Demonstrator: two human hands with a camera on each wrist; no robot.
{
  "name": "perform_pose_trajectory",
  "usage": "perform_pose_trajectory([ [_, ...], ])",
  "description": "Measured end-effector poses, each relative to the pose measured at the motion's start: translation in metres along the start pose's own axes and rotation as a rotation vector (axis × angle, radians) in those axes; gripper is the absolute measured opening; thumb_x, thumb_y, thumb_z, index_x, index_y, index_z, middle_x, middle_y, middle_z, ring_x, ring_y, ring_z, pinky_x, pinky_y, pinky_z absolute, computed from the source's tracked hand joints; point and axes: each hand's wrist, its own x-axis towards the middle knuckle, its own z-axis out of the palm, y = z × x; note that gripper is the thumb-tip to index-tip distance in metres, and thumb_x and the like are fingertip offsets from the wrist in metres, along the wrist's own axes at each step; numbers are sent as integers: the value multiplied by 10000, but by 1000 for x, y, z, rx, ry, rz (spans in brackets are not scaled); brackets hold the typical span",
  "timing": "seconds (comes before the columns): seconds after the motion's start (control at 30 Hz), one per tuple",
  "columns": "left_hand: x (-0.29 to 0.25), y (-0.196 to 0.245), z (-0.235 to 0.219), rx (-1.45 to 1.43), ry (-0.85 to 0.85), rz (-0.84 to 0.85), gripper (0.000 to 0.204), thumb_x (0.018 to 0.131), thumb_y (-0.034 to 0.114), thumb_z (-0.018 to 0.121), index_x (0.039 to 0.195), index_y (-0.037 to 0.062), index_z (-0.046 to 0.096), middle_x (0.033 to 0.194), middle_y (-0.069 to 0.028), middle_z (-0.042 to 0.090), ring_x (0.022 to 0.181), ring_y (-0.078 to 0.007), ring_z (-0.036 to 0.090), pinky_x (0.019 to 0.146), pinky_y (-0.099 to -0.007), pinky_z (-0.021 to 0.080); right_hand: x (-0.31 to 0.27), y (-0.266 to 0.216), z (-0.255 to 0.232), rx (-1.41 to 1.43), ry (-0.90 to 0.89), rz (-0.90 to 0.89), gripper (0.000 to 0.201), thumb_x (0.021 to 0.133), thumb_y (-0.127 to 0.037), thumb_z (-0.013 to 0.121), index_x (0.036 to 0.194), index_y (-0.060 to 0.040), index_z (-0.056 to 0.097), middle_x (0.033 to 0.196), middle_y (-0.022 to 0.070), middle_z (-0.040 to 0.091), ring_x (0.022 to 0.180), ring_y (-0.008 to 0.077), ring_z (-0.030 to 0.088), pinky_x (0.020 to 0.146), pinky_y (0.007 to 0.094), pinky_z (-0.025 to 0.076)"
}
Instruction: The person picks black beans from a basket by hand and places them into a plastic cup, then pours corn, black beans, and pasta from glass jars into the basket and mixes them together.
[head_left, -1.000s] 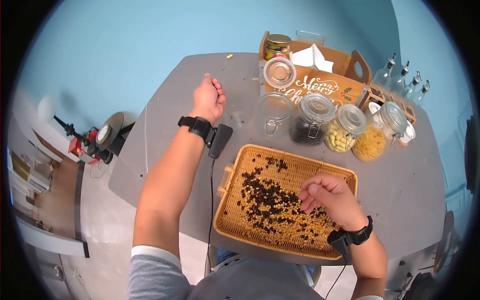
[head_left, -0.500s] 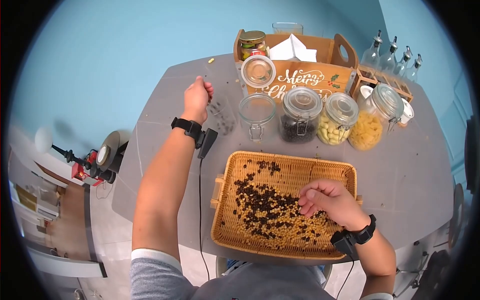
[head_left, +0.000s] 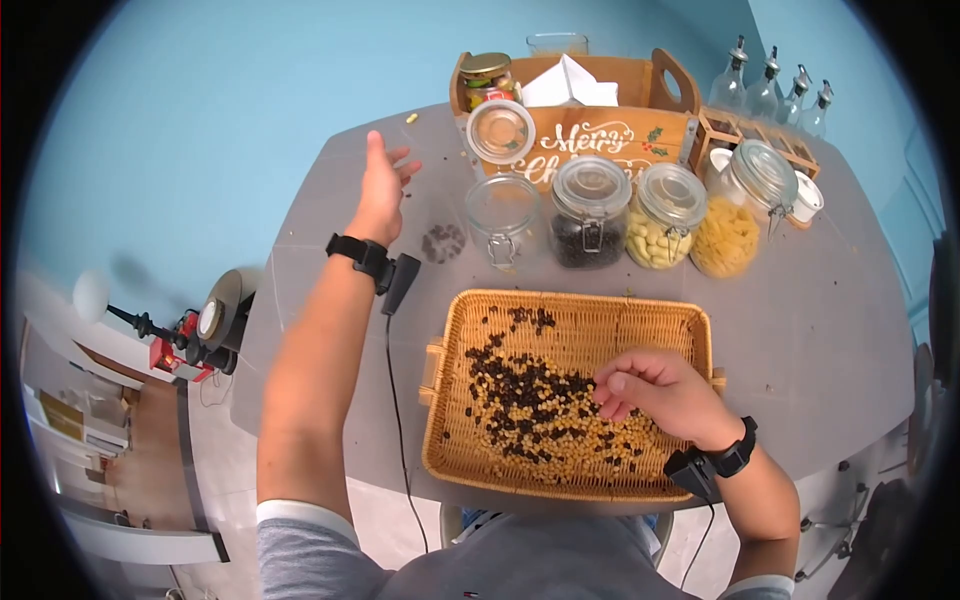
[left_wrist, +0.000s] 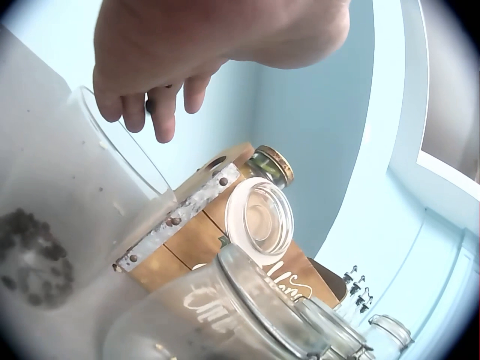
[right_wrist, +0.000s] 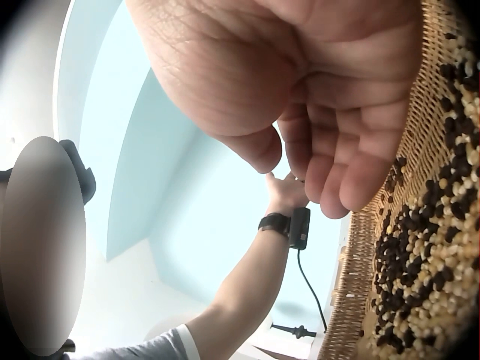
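My left hand (head_left: 383, 190) is held over a clear container (left_wrist: 124, 154), its fingers apart and extended. Dark beans (head_left: 442, 243) lie in the bottom of that container. In the left wrist view one dark bean (left_wrist: 150, 106) shows between the fingers. My right hand (head_left: 665, 395) hovers over a wicker basket (head_left: 640, 310) with its fingers loosely bent. The right wrist view shows a gap between thumb and forefinger, with nothing visible in it. Spread across the basket are mixed dark beans (right_wrist: 405, 255) and pale yellow kernels (head_left: 560, 465).
Behind the basket stand an open glass jar (head_left: 505, 220), a jar of dark beans (head_left: 590, 225), one with pale nuts (head_left: 660, 230) and one of pasta (head_left: 727, 240). A wooden crate (head_left: 600, 130) and several glass bottles (head_left: 762, 98) are farther back. A cable (head_left: 395, 400) hangs from the left wrist.
My left hand's curled fingers have spread, letting dark beans go into the clear container, where more now lie at the bottom. The right hand keeps its pose. The head view has shifted.
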Motion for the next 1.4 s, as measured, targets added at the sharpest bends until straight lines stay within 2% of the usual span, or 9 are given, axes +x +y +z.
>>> perform_pose_trajectory([
  [0.2, -3, -1, 3, -11, -26, 36, 826, 995, 620, 152, 1521, -8, 250, 1457, -294, 423, 1492, -418, 99, 1197, -498, 23, 8, 0, -2, -139, 16, -25, 212, 990, -154, 587, 1091, 24, 641, 925, 58, 691, 819, 110, 648, 742, 263, 538],
  [0.3, -10, -2, 5, -7, 1, 63, 755, 1013, 563, 227, 1496, -10, 311, 1459, -283, 430, 1488, -379, 150, 1186, -478, 79, 21, -5, 4, -693, 70, -174, 204, 940, -122, 622, 1076, 29, 640, 921, 97, 688, 847, 188, 670, 763, 320, 545],
  [0.37, -18, 4, 4, -160, 100, 96, 579, 1020, 440, 362, 1387, 3, 452, 1379, -244, 512, 1347, -307, 402, 1073, -424, 295, 48, 7, 4, -1219, 96, -571, 240, 877, -95, 638, 1081, 33, 633, 966, 141, 677, 922, 295, 665, 805, 389, 540],
  [0.47, -34, 6, 1, -476, 155, 33, 331, 1003, 252, 454, 1229, 24, 535, 1155, -147, 592, 995, -193, 550, 827, -331, 410, 88, 8, 14, -1283, 44, -617, 205, 835, -56, 622, 1022, 26, 642, 960, 173, 649, 943, 353, 635, 834, 417, 528],
  [0.7, -35, 3, -11, -804, 208, -150, 142, 963, 36, 463, 1079, 22, 544, 837, -37, 516, 740, -146, 481, 681, -256, 420, 127, 29, 37, -1600, 35, -555, 213, 790, 30, 591, 995, 21, 645, 892, 187, 607, 889, 362, 617, 799, 433, 517],
  [0.93, -125, -21, 4, -1028, -438, -155, 167, 992, 124, 447, 997, 60, 601, 812, 1, 658, 754, -128, 615, 677, -259, 521, 122, 27, 19, -1468, 16, -531, 172, 770, 32, 607, 937, 24, 650, 877, 195, 614, 872, 382, 614, 785, 438, 513],
  [1.03, -182, -62, 25, -1279, -419, -394, 156, 977, 131, 474, 1008, 39, 596, 898, -47, 634, 811, -161, 612, 664, -270, 517, 121, 17, 11, -1393, -4, -624, 135, 823, 17, 622, 955, 26, 648, 860, 132, 658, 840, 281, 651, 747, 369, 530],
  [1.13, -204, -84, 35, -1276, -353, -380, 161, 977, 132, 466, 1008, 34, 590, 891, -57, 626, 837, -177, 617, 703, -277, 523, 112, -5, 13, -523, -13, -168, 152, 897, -60, 639, 1027, 12, 673, 834, 14, 667, 769, 63, 603, 703, 250, 505],
  [1.4, -216, -87, 50, -1207, -197, -493, 217, 1001, 150, 427, 1042, -14, 562, 971, -91, 626, 918, -200, 632, 874, -335, 534, 97, -37, 50, -750, -36, -500, 178, 880, -27, 653, 1052, 3, 683, 891, 61, 691, 770, 150, 650, 704, 270, 512],
])
